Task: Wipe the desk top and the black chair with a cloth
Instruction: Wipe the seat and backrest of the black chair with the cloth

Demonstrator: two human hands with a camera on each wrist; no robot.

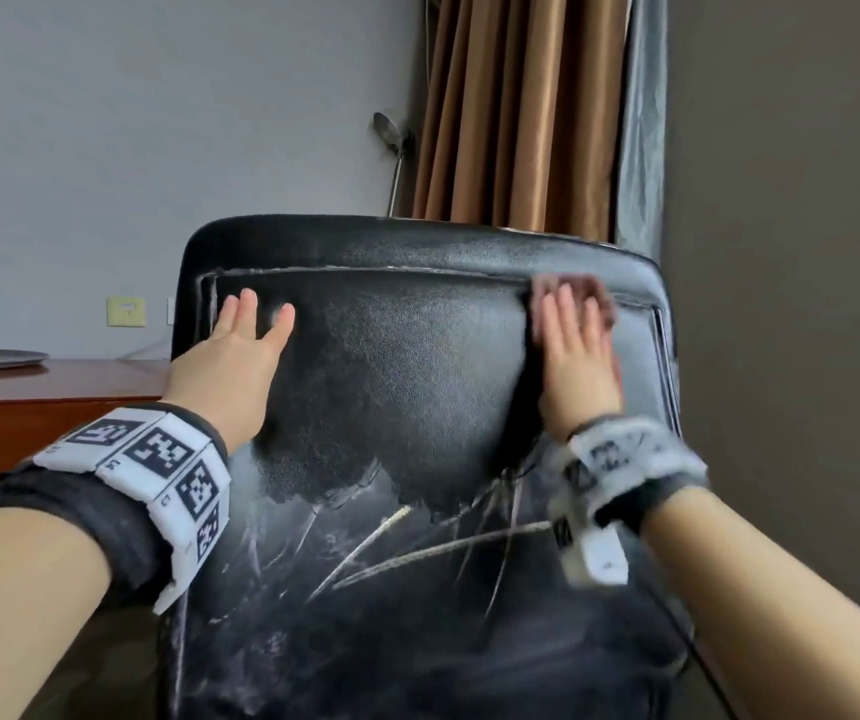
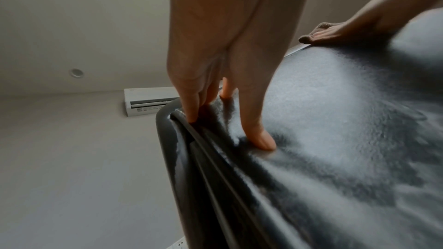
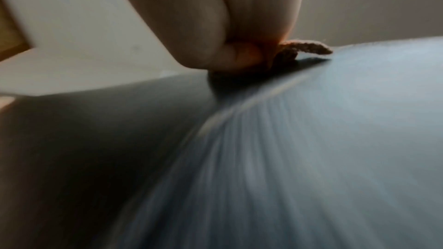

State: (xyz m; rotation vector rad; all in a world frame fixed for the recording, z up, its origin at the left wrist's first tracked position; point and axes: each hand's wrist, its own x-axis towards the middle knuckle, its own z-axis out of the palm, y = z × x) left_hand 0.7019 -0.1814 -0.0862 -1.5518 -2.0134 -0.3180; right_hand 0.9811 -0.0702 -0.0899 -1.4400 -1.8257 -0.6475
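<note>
Left hand (image 1: 241,350), fingers spread flat, braces the chair (image 1: 407,387) so the right hand (image 1: 576,350) can press the cloth (image 1: 594,293) flat-fingered.

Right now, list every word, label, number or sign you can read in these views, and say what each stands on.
No readable words or numbers anywhere.
White wristbands: black square code patterns with tiny marks beside them, too small to read.
White wall air conditioner: a small label, too blurred to read.
Worn black leather chair back: no text.
Brown cloth: no text.
</note>
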